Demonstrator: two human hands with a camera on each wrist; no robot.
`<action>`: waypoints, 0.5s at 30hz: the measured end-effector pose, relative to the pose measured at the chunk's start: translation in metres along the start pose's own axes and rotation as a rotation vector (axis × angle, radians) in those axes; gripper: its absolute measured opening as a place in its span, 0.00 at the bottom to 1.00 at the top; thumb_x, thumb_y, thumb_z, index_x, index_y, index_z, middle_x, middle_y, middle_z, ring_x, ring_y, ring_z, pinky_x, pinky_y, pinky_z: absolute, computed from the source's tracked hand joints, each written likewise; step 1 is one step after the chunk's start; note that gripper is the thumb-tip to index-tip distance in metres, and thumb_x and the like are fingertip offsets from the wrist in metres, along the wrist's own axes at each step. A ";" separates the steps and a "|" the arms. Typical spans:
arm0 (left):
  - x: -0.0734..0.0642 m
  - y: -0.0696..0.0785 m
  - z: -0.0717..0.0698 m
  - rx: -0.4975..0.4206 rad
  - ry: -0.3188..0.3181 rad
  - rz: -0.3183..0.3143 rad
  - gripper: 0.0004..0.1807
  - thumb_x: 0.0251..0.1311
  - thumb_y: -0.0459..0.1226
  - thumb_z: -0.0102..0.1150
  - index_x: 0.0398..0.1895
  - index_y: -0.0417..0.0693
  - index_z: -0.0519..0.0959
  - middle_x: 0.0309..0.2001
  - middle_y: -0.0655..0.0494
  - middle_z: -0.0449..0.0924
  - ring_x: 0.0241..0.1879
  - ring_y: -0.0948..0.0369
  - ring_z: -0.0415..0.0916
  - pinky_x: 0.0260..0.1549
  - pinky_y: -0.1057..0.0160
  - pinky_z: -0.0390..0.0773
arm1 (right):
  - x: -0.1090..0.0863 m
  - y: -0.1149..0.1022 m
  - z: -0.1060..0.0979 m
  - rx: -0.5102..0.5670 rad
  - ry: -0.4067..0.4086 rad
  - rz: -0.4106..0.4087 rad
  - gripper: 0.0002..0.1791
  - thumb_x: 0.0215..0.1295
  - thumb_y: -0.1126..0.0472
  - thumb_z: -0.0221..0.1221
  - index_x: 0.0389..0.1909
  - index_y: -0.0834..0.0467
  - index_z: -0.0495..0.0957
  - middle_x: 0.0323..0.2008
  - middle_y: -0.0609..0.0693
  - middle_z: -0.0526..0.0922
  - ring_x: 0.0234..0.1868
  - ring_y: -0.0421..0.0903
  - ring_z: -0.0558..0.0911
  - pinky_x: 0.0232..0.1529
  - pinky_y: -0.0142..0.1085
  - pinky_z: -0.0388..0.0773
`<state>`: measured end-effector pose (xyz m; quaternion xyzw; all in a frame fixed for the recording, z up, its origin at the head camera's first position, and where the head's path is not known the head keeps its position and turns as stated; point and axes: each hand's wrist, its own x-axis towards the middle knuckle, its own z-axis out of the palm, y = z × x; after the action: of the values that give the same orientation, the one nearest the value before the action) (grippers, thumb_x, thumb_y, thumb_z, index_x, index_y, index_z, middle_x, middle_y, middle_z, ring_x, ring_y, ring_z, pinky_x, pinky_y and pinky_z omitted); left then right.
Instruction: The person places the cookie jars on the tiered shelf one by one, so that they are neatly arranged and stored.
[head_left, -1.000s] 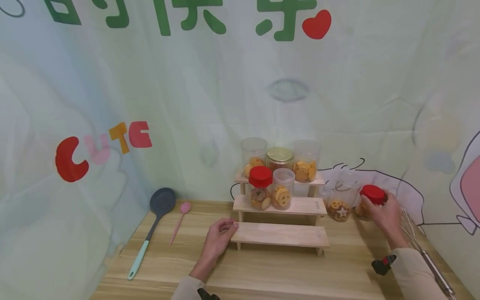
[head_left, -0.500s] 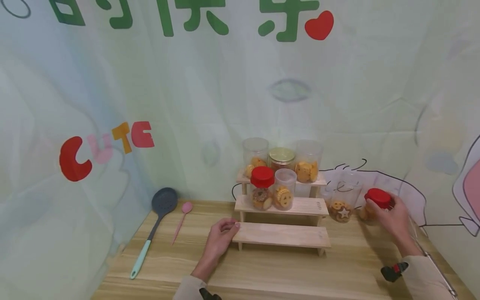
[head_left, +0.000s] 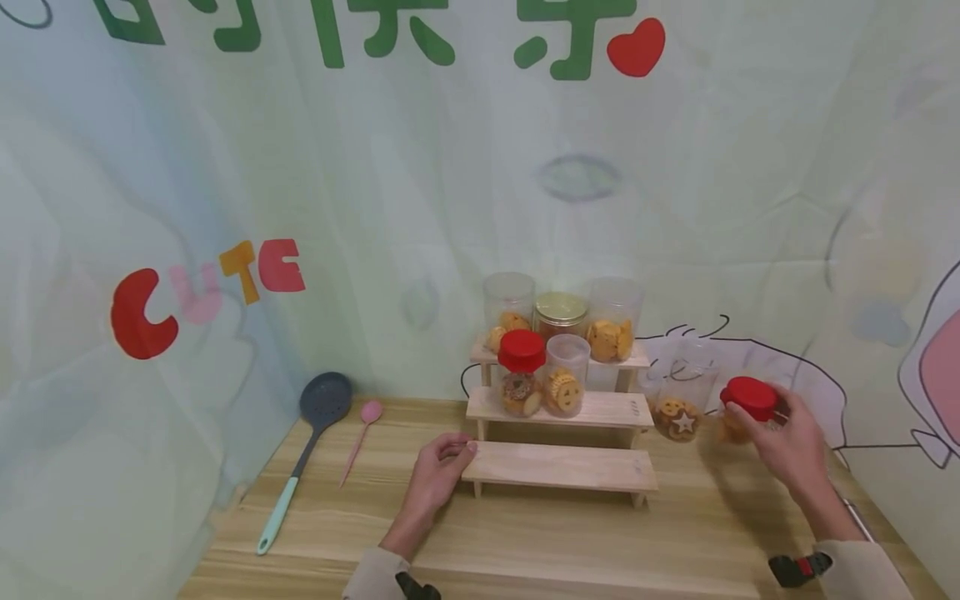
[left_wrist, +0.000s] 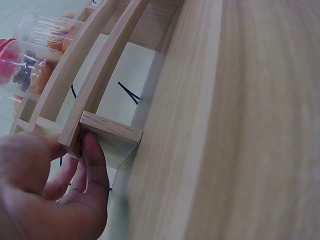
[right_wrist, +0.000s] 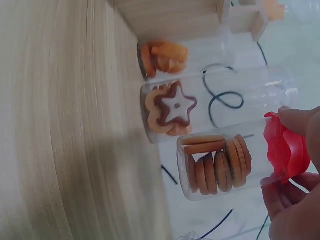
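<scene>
In the head view my right hand (head_left: pixel 791 433) grips the red lid (head_left: pixel 752 398) of a clear cookie jar. The right wrist view shows this jar (right_wrist: pixel 215 167) with stacked round cookies inside, its base off the table. Beside it stands a clear jar (head_left: pixel 681 408) with a star cookie. My left hand (head_left: pixel 437 475) pinches the left end of the lowest board (head_left: pixel 562 465) of a wooden tiered stand, thumb on top and fingers beneath. The middle board (head_left: pixel 611 408) bears a red-lidded cookie jar (head_left: pixel 521 383) and a clear jar (head_left: pixel 566 387).
On the top board stand two clear cookie jars, one a jar (head_left: pixel 615 329) at the right, and a gold-lidded jar (head_left: pixel 561 312). A slotted turner (head_left: pixel 326 404) and a pink spoon (head_left: pixel 370 412) lie at the left. A whisk handle (head_left: pixel 857 518) shows beyond my right forearm.
My right hand has drawn the red-lidded jar a little to the right and toward me, and it has come up off the table. My left hand has stayed on the lowest board.
</scene>
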<state>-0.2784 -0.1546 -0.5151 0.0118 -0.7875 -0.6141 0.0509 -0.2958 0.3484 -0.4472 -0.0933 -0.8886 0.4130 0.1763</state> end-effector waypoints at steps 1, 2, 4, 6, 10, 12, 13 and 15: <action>0.000 0.000 0.000 0.002 -0.001 0.000 0.20 0.76 0.44 0.66 0.60 0.38 0.83 0.52 0.44 0.89 0.52 0.57 0.85 0.50 0.63 0.80 | -0.002 -0.001 0.000 -0.008 0.002 -0.009 0.52 0.77 0.41 0.64 0.85 0.66 0.50 0.77 0.76 0.65 0.74 0.74 0.69 0.67 0.62 0.79; 0.000 0.000 0.000 0.004 -0.002 0.001 0.20 0.76 0.44 0.66 0.60 0.38 0.83 0.52 0.44 0.89 0.52 0.57 0.85 0.50 0.63 0.80 | -0.004 -0.003 -0.001 -0.013 0.005 -0.018 0.52 0.77 0.41 0.65 0.85 0.66 0.51 0.76 0.76 0.66 0.73 0.74 0.70 0.64 0.54 0.83; 0.001 -0.001 0.000 0.006 0.000 0.001 0.20 0.76 0.44 0.66 0.60 0.38 0.83 0.52 0.44 0.89 0.52 0.57 0.85 0.50 0.63 0.80 | -0.008 -0.006 -0.002 -0.021 0.015 -0.042 0.51 0.76 0.41 0.66 0.85 0.65 0.54 0.75 0.75 0.68 0.71 0.73 0.71 0.56 0.37 0.85; 0.001 -0.001 0.001 0.007 0.001 0.003 0.20 0.76 0.44 0.66 0.60 0.38 0.83 0.52 0.45 0.89 0.52 0.57 0.85 0.51 0.63 0.80 | -0.012 -0.011 -0.003 -0.021 0.024 -0.067 0.50 0.75 0.41 0.67 0.84 0.63 0.56 0.74 0.74 0.71 0.70 0.72 0.73 0.45 0.23 0.77; 0.000 0.000 0.000 0.005 0.005 0.006 0.21 0.76 0.45 0.66 0.61 0.38 0.83 0.52 0.45 0.89 0.53 0.56 0.84 0.51 0.62 0.80 | -0.018 -0.025 -0.006 0.002 0.037 -0.126 0.48 0.74 0.41 0.68 0.83 0.61 0.59 0.73 0.72 0.73 0.68 0.70 0.75 0.41 0.12 0.68; 0.000 0.001 0.000 0.004 0.006 0.006 0.22 0.76 0.46 0.66 0.61 0.38 0.83 0.53 0.45 0.89 0.54 0.56 0.84 0.50 0.62 0.80 | -0.021 -0.034 -0.007 0.023 0.045 -0.157 0.46 0.74 0.43 0.68 0.83 0.60 0.61 0.72 0.70 0.74 0.67 0.68 0.76 0.42 0.10 0.66; 0.000 0.001 0.000 0.002 0.005 0.008 0.22 0.76 0.46 0.66 0.61 0.38 0.83 0.53 0.44 0.89 0.54 0.55 0.84 0.50 0.62 0.80 | -0.022 -0.039 -0.008 0.029 0.049 -0.169 0.46 0.74 0.43 0.68 0.83 0.59 0.61 0.72 0.70 0.75 0.67 0.68 0.76 0.42 0.10 0.66; 0.000 0.001 0.000 -0.001 0.003 0.006 0.22 0.76 0.46 0.66 0.61 0.38 0.83 0.54 0.44 0.89 0.55 0.54 0.85 0.50 0.63 0.80 | -0.025 -0.049 -0.009 0.048 0.054 -0.188 0.45 0.75 0.44 0.68 0.83 0.59 0.61 0.72 0.69 0.75 0.66 0.67 0.76 0.42 0.09 0.67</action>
<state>-0.2783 -0.1546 -0.5142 0.0103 -0.7870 -0.6145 0.0540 -0.2705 0.3156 -0.4108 -0.0163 -0.8782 0.4130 0.2406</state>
